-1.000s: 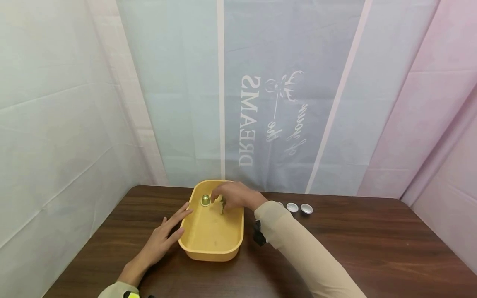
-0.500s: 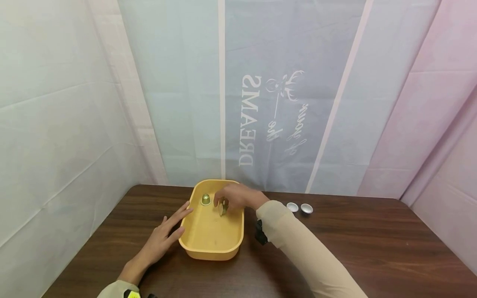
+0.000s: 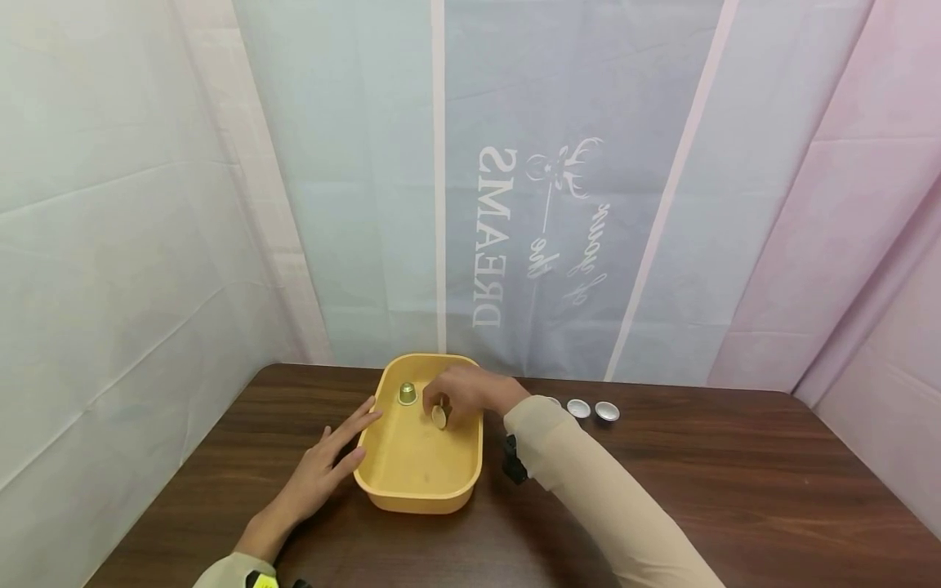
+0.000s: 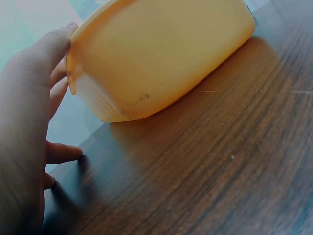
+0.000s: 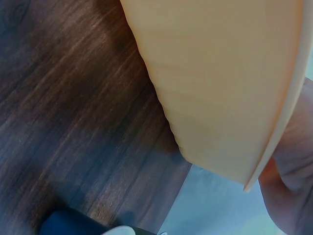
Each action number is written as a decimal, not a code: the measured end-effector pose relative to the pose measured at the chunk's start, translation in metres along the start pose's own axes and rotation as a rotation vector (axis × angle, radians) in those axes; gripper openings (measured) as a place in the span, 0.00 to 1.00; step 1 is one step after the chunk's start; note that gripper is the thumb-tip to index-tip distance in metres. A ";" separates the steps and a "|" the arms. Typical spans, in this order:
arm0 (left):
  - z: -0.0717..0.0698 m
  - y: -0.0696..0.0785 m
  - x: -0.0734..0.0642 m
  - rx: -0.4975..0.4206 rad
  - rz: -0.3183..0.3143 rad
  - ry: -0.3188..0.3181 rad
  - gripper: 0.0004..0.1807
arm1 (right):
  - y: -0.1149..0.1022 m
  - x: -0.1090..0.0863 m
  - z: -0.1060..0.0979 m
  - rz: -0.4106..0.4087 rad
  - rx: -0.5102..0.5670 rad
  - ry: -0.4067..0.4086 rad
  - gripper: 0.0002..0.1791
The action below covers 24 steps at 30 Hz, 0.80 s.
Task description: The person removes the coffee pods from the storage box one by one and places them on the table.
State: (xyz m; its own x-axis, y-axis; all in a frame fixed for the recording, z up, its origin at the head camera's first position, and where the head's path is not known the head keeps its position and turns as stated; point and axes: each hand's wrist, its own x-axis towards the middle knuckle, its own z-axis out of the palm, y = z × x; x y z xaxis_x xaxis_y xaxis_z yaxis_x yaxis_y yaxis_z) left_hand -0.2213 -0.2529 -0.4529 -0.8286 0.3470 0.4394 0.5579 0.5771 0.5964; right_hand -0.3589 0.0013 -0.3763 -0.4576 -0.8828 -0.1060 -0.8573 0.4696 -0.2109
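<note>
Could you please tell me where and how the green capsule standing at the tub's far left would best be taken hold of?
I'd pinch the green capsule by opposite sides of its narrow upper body, coming down from above. It stands narrow end up on its wide rim, and the raised walls of the tub would likely hinder a low sideways approach.

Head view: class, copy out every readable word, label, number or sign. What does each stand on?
"DREAMS": back curtain, sideways and mirrored.
"the": same curtain, mirrored script.
"of your": same curtain, mirrored script, faint.
Yellow wrist patch: any marking is too small to read.
</note>
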 end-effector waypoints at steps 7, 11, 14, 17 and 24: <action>0.000 0.003 0.001 -0.004 -0.002 0.001 0.28 | -0.001 0.000 -0.001 -0.033 -0.012 0.008 0.15; 0.001 0.003 0.001 -0.005 -0.001 0.004 0.28 | -0.002 -0.003 -0.003 -0.044 -0.004 0.039 0.14; 0.001 0.003 0.001 -0.008 -0.004 0.004 0.28 | -0.001 -0.007 -0.005 -0.060 0.029 0.080 0.13; 0.001 0.001 0.000 -0.011 -0.006 0.008 0.28 | -0.001 -0.012 -0.007 -0.096 0.076 0.134 0.12; 0.000 0.001 -0.002 -0.014 -0.011 0.007 0.28 | -0.001 -0.027 -0.011 -0.157 0.190 0.267 0.13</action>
State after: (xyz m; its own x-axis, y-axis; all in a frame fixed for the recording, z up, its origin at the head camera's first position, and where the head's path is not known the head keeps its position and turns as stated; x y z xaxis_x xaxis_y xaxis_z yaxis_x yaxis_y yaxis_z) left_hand -0.2193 -0.2527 -0.4534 -0.8345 0.3354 0.4371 0.5492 0.5702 0.6110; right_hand -0.3478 0.0250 -0.3623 -0.3906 -0.8999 0.1939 -0.8745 0.2969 -0.3836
